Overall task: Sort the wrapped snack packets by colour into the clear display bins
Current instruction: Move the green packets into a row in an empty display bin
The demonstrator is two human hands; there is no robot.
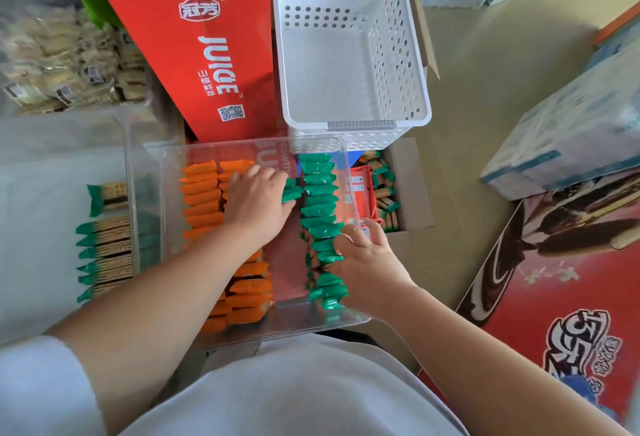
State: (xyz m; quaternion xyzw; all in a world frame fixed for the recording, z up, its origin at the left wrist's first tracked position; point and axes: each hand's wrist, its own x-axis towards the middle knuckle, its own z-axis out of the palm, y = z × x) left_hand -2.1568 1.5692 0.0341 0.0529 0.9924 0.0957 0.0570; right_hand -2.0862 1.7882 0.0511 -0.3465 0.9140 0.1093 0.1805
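Sorting in the middle clear bin (242,142), with orange packets (202,200) stacked in columns along its left side and a row of green packets (318,207) along its right side. Gripping one single green packet (291,192) in the left hand (258,200), fingers curled round it, over the far part of the bin, just beside the green row on its left. Lying crosswise, long axis from left to right, the same as the packets already in the row. Resting the right hand (365,259) on the nearer part of that row, fingertips (341,245) bent down onto the wrappers; not possible to tell whether pinching one or only pressing the row back. Probably about to push the single green packet to the right into the row, a short way only, with the left hand clearly the nearer one. No turning needed, judging from the axis. On the left, a second clear bin (130,158) with green-ended biscuit packets (104,248). Beyond, a white perforated basket (349,55) and a red juice carton (194,37). On the right, a cardboard box (412,186) with more packets.
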